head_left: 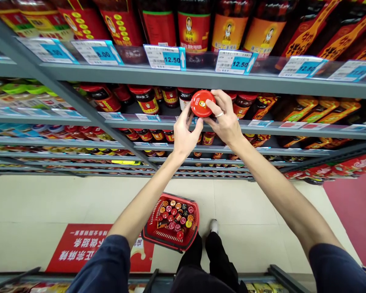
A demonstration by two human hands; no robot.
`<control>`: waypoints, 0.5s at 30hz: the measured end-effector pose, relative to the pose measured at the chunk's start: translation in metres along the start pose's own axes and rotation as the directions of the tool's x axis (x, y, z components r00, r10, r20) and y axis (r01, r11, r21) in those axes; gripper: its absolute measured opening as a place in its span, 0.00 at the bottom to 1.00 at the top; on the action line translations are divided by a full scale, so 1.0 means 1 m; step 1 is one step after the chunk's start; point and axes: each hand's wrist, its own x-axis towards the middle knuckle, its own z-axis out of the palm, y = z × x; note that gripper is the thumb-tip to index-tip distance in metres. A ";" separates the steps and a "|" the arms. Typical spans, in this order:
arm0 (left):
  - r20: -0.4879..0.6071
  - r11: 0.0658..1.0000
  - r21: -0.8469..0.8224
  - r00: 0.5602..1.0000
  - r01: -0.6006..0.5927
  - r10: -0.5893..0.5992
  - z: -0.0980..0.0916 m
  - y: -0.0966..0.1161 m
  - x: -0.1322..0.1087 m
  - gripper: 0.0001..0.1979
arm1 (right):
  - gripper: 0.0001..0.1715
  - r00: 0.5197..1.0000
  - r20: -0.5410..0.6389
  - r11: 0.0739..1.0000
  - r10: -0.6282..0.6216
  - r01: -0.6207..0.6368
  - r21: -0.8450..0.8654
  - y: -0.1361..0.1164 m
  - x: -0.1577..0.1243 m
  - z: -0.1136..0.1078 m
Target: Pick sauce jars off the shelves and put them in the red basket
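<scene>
Held thing: round jar with a glossy red metal lid point(203, 103), up at the front edge of the grey metal middle shelf point(293, 129), in front of a row of like jars point(146, 99)
Jar axis: the lid faces the camera, so the long axis runs away from the head towards the shelf; the body is hidden behind the lid
Left hand point(186, 136): below and left of the jar, fingers point(189, 116) curled up against its left side, gripping
Right hand point(225, 120): right of the jar, thumb point(212, 106) pressed on the lid rim, fingers wrapped behind, gripping; a pale ring point(219, 114) on one finger
Nearer hand: both touch it, from opposite sides
Below: red plastic shopping basket point(192, 228) on the pale floor, well apart, holding many small jars
</scene>
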 end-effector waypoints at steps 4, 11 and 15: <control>0.006 0.999 0.044 1.000 0.022 -0.022 0.002 0.000 0.011 0.31 | 0.33 0.998 0.029 0.995 0.048 -0.045 -0.085 -0.001 0.005 -0.006; 0.050 0.993 0.116 0.998 0.030 -0.036 -0.006 -0.007 0.024 0.30 | 0.36 0.994 0.047 0.986 0.101 -0.093 -0.142 0.003 0.016 -0.011; -0.046 0.965 0.258 0.996 -0.057 0.071 -0.030 -0.006 0.035 0.25 | 0.33 0.991 0.085 0.987 0.100 -0.088 -0.136 0.008 0.023 -0.009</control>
